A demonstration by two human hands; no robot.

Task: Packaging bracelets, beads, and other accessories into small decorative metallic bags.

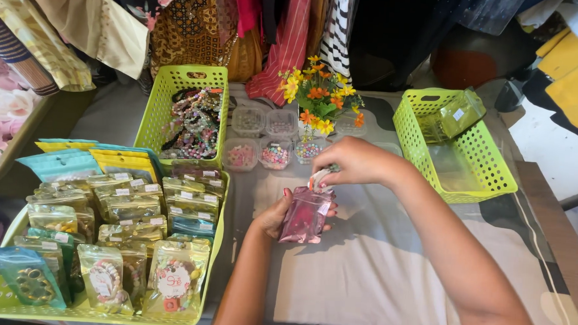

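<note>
Grey cloth table (375, 277), frame centre: your left hand (275, 215) cupped the light, crinkly, slippery pink pouch (306, 214) while your right hand (354, 162) pinched a beaded bracelet (321, 177) at its mouth; best gripped by edges.

A large lime-green basket (215, 257) at the left of the desk (375, 277) holds rows of packaged trinkets in gold and teal pouches (113, 236). Behind it, a second green basket (149, 120) contains beaded bracelets (194, 124). Small clear bead containers (262, 138) stand in two rows near the middle, just beside a bunch of orange and yellow artificial flowers (319, 95). A third green basket (481, 154) at the right holds clear bags (456, 118). Patterned garments (285, 35) hang behind.
</note>
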